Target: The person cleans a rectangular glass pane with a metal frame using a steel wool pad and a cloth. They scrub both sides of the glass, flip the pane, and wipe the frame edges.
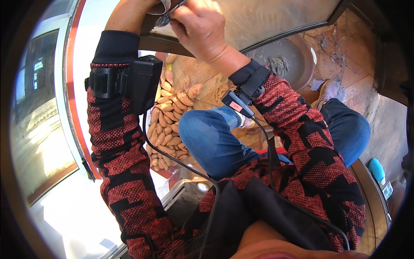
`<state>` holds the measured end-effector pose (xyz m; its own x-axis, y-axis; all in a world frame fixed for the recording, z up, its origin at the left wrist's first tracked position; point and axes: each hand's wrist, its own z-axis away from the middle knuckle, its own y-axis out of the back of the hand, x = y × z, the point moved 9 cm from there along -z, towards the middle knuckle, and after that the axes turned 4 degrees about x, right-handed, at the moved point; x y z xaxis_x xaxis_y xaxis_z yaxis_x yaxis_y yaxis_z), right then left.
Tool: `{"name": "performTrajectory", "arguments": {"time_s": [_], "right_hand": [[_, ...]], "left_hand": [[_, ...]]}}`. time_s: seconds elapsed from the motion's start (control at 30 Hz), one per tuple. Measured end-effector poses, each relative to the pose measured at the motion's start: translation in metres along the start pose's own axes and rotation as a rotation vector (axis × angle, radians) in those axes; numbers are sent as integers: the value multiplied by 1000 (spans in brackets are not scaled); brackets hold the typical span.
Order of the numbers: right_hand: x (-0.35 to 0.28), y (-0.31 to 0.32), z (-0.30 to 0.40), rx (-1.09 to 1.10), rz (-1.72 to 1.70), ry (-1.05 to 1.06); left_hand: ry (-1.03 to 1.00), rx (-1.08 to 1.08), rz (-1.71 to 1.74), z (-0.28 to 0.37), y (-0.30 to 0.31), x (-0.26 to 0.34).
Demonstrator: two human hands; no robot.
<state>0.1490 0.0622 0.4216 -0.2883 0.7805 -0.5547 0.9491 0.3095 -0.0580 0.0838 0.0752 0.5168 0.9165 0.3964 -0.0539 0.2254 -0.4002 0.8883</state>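
My right hand point(202, 32) is at the top of the view, its fingers curled and pinching a dark grey fuzzy piece point(164, 20). My left hand point(144, 2) is mostly cut off by the top edge, so its fingers are hidden. Between the two hands lies a curled brown strip with a pale edge point(160, 7); I cannot tell which hand holds it. Both hands are at the dark frame point(174, 44) of a large glass pane point(275, 16), whose surface looks smeared.
Sweet potatoes point(168, 129) are heaped on the floor by my left knee. Below the pane stands a basin point(302, 61) with a wet cloth point(278, 66). A white-framed window point(59, 64) lines the left. A blue bottle point(376, 170) lies at right. Cables hang from both arms.
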Motion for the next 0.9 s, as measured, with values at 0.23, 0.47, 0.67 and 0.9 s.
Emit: {"name": "performTrajectory", "arguments": {"time_s": [0.23,0.47,0.67,0.9], "right_hand": [[-16,-29,19,-73,87,90],[14,-26,47,-254,147,-78],[4,-18,28,-237,67,-145],[-8,1,9,-173,-10,-163]], "left_hand": [[-54,1,-33,-7,-3,1],[-103,12,-73,-7,-3,3],[-154,19,-120,-8,-6,10],[-199,33,-159,-18,-8,16]]}}
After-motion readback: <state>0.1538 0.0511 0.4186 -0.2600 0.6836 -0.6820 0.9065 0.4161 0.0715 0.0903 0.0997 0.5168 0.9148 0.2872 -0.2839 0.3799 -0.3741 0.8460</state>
